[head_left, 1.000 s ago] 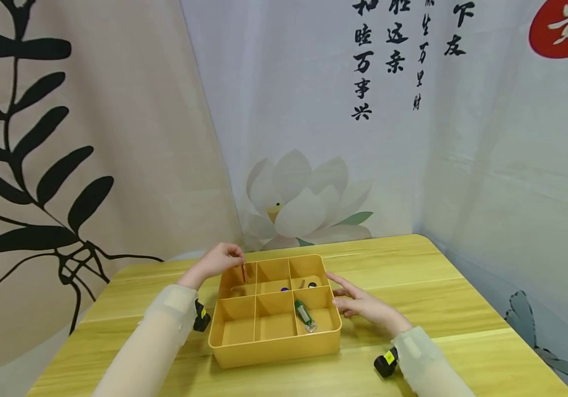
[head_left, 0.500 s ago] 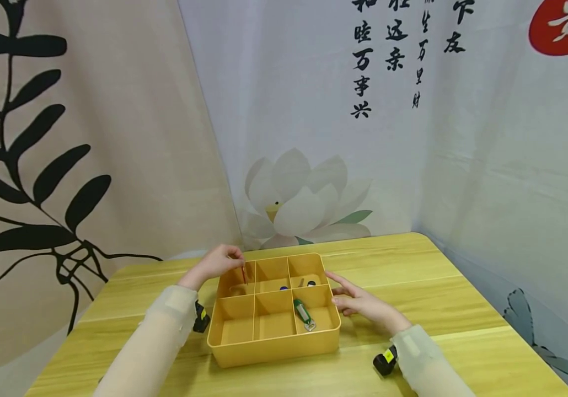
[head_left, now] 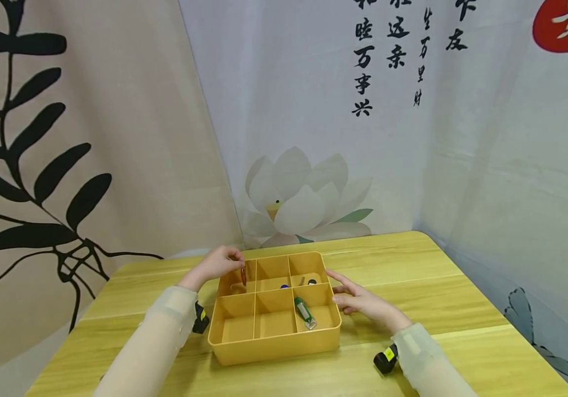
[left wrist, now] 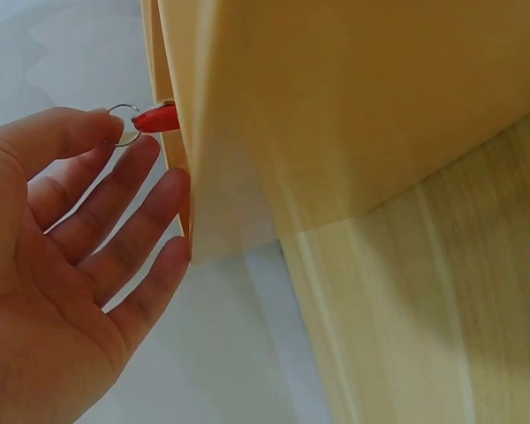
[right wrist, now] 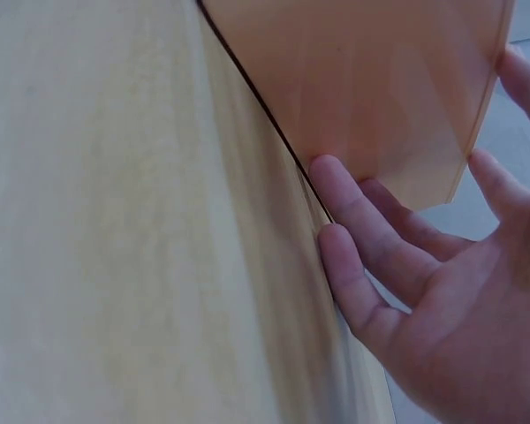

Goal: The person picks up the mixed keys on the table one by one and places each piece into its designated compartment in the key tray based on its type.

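Here, a red fob (left wrist: 157, 118) hangs by its silver ring (left wrist: 135, 110) from your left hand (head_left: 215, 263)'s pinch, within the yellow box (head_left: 274, 351)'s far-left compartment. Your right hand (head_left: 368, 304), fingers loose, touches the box's right wall. Beneath is a wood-grain table (head_left: 462, 320); behind, pale cloth (head_left: 274, 71) shows a lotus (head_left: 295, 215), black 睦万事兴 lettering (head_left: 363, 57) and a red disc (head_left: 544, 32) reading 贵.

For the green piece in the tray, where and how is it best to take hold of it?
Probably best at the middle of the green piece, from above, pinching its two long sides. It is long and narrow, slanting inside the near right compartment of the tray, whose walls block a sideways approach. The right hand is nearer.
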Demonstrator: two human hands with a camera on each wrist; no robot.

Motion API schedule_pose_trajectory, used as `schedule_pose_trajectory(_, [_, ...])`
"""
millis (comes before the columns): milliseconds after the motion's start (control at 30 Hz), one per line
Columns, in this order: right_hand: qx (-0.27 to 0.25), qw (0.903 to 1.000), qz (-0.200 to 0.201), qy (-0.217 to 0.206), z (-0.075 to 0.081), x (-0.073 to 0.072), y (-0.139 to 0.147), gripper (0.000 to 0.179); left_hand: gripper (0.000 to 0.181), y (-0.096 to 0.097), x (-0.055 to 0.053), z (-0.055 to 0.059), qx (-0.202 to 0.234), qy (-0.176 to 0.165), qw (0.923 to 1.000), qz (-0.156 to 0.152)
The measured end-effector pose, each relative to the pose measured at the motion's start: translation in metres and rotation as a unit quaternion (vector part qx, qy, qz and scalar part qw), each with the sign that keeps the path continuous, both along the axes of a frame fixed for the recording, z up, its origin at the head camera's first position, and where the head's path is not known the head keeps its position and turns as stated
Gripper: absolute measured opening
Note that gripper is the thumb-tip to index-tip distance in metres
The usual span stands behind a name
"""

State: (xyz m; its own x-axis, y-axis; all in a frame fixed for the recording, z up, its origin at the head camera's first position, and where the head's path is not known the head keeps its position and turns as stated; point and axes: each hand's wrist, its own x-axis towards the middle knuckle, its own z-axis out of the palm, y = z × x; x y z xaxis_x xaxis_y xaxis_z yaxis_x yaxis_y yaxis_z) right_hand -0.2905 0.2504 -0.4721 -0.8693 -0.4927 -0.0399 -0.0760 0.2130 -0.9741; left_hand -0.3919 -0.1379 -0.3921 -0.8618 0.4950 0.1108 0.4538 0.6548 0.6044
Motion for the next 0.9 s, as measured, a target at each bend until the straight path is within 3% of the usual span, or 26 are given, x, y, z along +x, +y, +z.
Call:
schedule_pose_trajectory(300, [0.002,1.0,0.006,0.001,-0.002,-0.004,-0.001,0.069,0.013,-0.005,0.002,0.0,-0.004,-0.003,1.0,0.003])
schedule_pose_trajectory(533, [0.004,0.9999,0.008,0.006,-0.002,-0.004,-0.003,0.068,0.017,-0.023,0.008,0.004,0.009,-0.002,0.9998,0.019])
schedule_pose_trajectory(600, [0.003,0.9999,0.005,0.009,-0.001,-0.002,-0.002,0.068,0.019,-0.031,0.011,0.006,0.014,-0.002,0.9997,0.018])
schedule_pose_trajectory(900, [0.008,0.9999,0.01,0.005,0.001,-0.004,-0.002,0.068,0.015,-0.099,0.041,0.014,0.039,0.0,0.997,0.067])
